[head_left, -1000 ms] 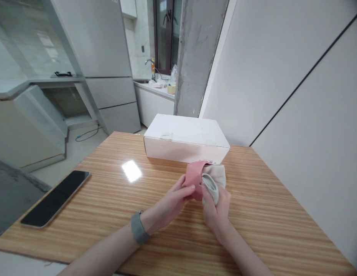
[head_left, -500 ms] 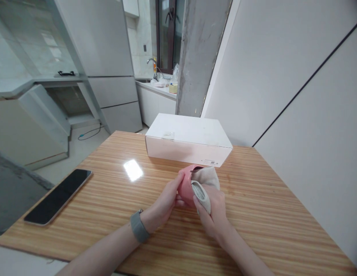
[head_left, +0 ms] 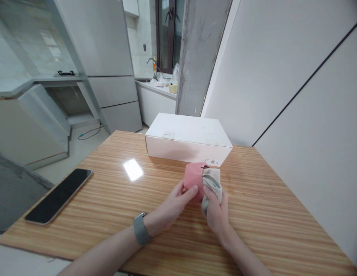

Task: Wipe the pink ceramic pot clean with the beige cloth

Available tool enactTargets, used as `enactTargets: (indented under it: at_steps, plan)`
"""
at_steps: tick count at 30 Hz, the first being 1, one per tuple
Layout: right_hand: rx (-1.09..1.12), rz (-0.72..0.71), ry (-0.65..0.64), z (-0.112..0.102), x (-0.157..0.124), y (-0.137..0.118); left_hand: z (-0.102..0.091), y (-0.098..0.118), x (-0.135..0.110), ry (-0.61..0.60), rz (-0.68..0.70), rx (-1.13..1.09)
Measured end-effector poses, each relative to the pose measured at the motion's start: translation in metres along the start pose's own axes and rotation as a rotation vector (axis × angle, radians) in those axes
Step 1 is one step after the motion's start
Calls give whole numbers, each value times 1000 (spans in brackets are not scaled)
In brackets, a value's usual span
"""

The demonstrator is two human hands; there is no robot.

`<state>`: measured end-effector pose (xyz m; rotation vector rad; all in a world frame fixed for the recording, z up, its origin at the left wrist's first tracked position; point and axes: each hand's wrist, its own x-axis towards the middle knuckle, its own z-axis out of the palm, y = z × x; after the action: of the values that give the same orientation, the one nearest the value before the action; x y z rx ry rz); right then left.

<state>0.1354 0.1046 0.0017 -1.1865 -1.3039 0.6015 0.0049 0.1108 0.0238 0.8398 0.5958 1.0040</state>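
A pink cup (head_left: 193,177) with flat facets is held up over the wooden table, tipped on its side with its mouth facing right. My left hand (head_left: 175,204) is closed around its near left side, the thumb lying along the outer wall. Bunched at the mouth is a light grey-beige cloth (head_left: 212,184), part of it folded over the rim. My right hand (head_left: 217,215) grips this cloth, thumb pressed on it. The cup's inside is mostly hidden by the cloth.
A white cardboard box (head_left: 186,132) lies right behind the cup. On the table's left side is a dark phone (head_left: 60,196). The wooden table (head_left: 270,214) meets a white wall panel at the right. Kitchen cabinets and a sink counter stand beyond.
The cup has shifted slightly right and turned, so more of its outer wall shows. My left thumb has moved onto that wall. My right hand and the cloth have drawn out toward the rim.
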Motion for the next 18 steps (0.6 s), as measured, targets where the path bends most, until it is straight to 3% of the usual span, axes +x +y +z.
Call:
enactTargets:
  at_steps: [3, 8, 10, 13, 18]
  plan:
    - [-25, -60, -82, -1, 2, -8, -4, -4, 3, 80, -10, 33]
    - [-238, -449, -287, -5, 10, -26, -13, 2, 9, 158, -128, 67]
    - [-296, -537, -341, -4, 11, -29, -16, 5, 11, 165, -178, 50]
    - [-342, -540, -312, -4, 12, -26, -17, 5, 12, 122, -201, -16]
    - [-400, -395, -114, -8, 14, -19, -11, 3, 5, -18, -105, -61]
